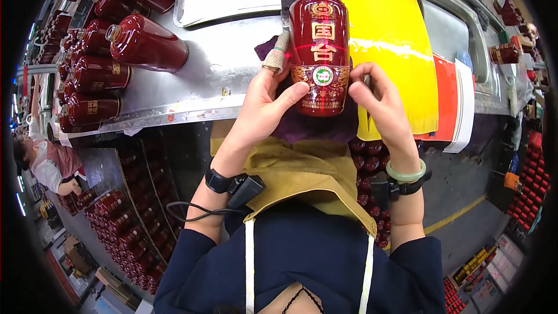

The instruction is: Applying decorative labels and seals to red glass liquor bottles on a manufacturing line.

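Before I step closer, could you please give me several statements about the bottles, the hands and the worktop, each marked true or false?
1. The left hand has its thumb on the front of the dark-red bottle. True.
2. Both wrists are bare. False: a pale green bangle circles the right wrist.
3. A yellow sheet lies to the right of that bottle. True.
4. The fabric beneath it is white. False: it is a purple cloth.
5. No other bottles are in view. False: more red bottles are on the left of the metal table.
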`<state>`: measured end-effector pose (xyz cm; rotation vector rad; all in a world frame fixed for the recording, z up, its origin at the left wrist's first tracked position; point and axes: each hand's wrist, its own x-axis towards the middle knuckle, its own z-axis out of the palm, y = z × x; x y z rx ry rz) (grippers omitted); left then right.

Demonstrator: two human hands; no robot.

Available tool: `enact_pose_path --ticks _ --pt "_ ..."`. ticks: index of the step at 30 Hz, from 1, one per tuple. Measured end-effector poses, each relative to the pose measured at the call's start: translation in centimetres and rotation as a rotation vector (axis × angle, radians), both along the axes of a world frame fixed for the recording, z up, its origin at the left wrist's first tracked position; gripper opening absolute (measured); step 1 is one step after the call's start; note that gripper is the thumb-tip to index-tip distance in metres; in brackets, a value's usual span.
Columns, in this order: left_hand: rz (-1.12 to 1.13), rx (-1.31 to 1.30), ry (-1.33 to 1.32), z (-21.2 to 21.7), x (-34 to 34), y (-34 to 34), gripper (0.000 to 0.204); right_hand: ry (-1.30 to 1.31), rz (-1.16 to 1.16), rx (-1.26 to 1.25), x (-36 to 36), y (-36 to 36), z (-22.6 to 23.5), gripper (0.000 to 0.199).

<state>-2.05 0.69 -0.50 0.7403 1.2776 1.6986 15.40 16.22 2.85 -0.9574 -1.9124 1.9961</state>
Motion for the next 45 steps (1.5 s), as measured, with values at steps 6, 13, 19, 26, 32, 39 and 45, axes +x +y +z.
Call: enact_pose_path --ticks 6,13,19,26,32,39,45 --pt "-0.011 -0.002 0.015 0.0 0.0 0.1 0.081 0.296 -0.311 0.322 -0.1 -0.7 0.8 0.023" --pt "-0.078 0.120 0.405 -0.8 -0.4 -0.8 0.124 0.393 0.334 1.415 1.1 -2.1 3.4 0.031" --pt "0.139 -0.065 0.859 -0.2 0.7 -0.5 0.100 0.256 0.216 1.476 1.1 -2.6 4.0 0.030" --pt "0.227 -0.026 0.986 1.7 1.2 -0.7 0.099 0.274 -0.083 0.906 1.1 -1.9 3.1 0.023" --pt "0.122 -0.081 0.935 1.3 1.0 -0.7 0.111 0.202 -0.190 0.302 0.3 -1.6 1.4 0.035" --pt "0.073 0.025 -0.209 0.8 -0.7 -0.6 0.076 0.166 -0.223 0.013 -2.1 -2.0 -0.6 0.035" --pt "0.032 -0.039 -0.197 1.2 -1.6 -0.1 0.077 0.184 -0.236 -0.003 -2.3 -1.9 -0.6 0.037"
